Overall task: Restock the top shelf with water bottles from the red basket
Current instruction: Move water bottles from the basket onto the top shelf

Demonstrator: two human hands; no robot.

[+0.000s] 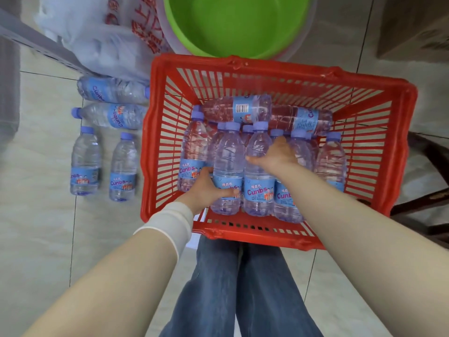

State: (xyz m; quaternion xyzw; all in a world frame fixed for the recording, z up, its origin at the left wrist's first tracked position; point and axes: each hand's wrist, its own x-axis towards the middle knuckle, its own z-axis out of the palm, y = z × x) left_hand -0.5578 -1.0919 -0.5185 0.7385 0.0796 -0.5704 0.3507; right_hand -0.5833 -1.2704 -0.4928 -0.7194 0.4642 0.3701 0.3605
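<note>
Red basket is packed tight w/ upright water bottles, so lifting two at once could drag or tip the neighbours, & the two loose bottles lying across the caps at the back may roll down. Left hand is curled round the label of the left bottle; right hand clamps the right bottle at its shoulder. Both stand front-row inside the basket, touching.

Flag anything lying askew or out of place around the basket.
Two water bottles lie sideways across the upright bottles at the far end of the red basket. Four more sit outside it on the floor to its left: two lying flat, two upright. No spill or damage shows.
</note>
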